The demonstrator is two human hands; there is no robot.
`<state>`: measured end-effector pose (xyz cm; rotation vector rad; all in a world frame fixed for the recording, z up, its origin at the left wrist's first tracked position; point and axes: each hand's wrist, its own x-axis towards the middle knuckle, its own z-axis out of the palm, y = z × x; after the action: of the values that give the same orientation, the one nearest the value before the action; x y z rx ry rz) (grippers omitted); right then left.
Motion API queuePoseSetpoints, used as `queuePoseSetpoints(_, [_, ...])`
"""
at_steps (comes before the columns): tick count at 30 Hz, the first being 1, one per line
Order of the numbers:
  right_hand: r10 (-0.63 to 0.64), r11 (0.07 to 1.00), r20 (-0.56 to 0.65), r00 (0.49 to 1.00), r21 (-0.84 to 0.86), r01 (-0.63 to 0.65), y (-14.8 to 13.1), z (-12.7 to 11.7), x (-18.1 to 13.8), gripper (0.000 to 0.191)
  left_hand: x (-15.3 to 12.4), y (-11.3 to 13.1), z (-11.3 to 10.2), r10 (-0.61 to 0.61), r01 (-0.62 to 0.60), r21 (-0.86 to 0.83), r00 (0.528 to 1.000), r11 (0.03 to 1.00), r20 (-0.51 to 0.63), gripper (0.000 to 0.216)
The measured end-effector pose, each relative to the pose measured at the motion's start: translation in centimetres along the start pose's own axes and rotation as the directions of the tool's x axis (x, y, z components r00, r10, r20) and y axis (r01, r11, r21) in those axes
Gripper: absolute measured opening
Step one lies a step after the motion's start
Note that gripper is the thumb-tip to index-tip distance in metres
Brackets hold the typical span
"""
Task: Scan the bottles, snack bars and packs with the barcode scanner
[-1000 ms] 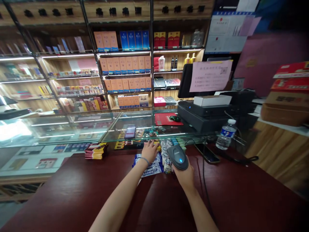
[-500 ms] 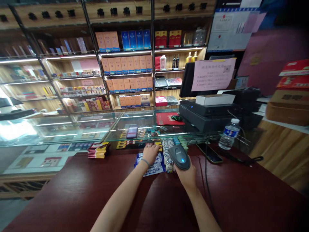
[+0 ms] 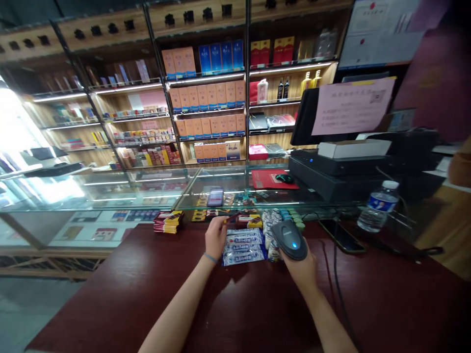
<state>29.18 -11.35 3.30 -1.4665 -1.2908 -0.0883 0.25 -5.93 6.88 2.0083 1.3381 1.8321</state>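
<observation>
My right hand (image 3: 303, 267) is wrapped round a black barcode scanner (image 3: 290, 239) with a lit blue light. The fingers of my left hand (image 3: 216, 236) are closed on a thin dark red and yellow packet (image 3: 231, 218), seen edge-on. Just right of that hand, blue and white sachets (image 3: 243, 247) lie in a row on the counter. Behind them sits a small pile of red and yellow packets (image 3: 253, 221). A similar stack of packets (image 3: 167, 222) stands to the left. Small jars (image 3: 273, 251) are partly hidden by the scanner.
A glass display case (image 3: 147, 198) runs along the back of the dark red counter (image 3: 121, 294). To the right are a phone (image 3: 340, 235), a water bottle (image 3: 379, 208) and the scanner's cable (image 3: 336, 274). A monitor (image 3: 306, 116) stands behind, with a mouse (image 3: 283, 178) nearby.
My left hand has lifted off the pile behind the sachets and come away left with a thin packet. The sachets are now uncovered. The view has turned left; the scanner stays in my right hand.
</observation>
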Motion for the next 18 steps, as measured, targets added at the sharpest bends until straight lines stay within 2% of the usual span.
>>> queuePoseSetpoints(1, [0.002, 1.000, -0.001, 1.000, 0.003, -0.002, -0.1, 0.0, 0.0, 0.065, -0.3, -0.4, -0.5, -0.096, 0.091, -0.080, 0.993, 0.993, -0.068, 0.019])
queuePoseSetpoints(3, [-0.019, 0.999, 0.033, 0.999, 0.028, 0.018, -0.4, -0.1, -0.1, 0.060, -0.7, -1.2, -1.2, -0.301, 0.251, -0.270, 0.940, 0.930, -0.162, 0.024])
queuePoseSetpoints(5, [-0.049, 0.997, 0.068, 0.996, 0.056, 0.045, -0.7, -0.3, -0.2, 0.051, -1.2, -1.8, -1.8, -0.469, 0.348, -0.453, 0.863, 0.821, -0.187, 0.033])
queuePoseSetpoints(7, [-0.076, 0.996, 0.078, 0.994, 0.061, 0.071, -1.1, -0.5, -0.3, 0.046, -1.6, -2.2, -2.3, -0.592, 0.403, -0.588, 0.788, 0.701, -0.166, 0.040])
queuePoseSetpoints(10, [-0.108, 0.993, 0.093, 0.990, 0.054, 0.104, -1.7, -0.7, -0.5, 0.045, -2.2, -2.6, -2.9, -0.714, 0.435, -0.733, 0.693, 0.523, -0.098, 0.044])
queuePoseSetpoints(13, [-0.131, 0.991, 0.122, 0.984, 0.040, 0.128, -2.4, -0.9, -1.0, 0.042, -2.5, -3.0, -3.3, -0.788, 0.405, -0.840, 0.615, 0.360, -0.042, 0.038])
queuePoseSetpoints(16, [-0.157, 0.987, 0.134, 0.978, 0.001, 0.158, -3.1, -0.9, -1.5, 0.041, -2.6, -3.6, -3.5, -0.858, 0.389, -0.894, 0.513, 0.223, 0.009, 0.028])
queuePoseSetpoints(18, [-0.177, 0.984, 0.146, 0.973, -0.004, 0.179, -3.6, -0.8, -1.9, 0.041, -2.6, -4.0, -3.6, -0.887, 0.373, -0.913, 0.462, 0.163, 0.031, 0.024])
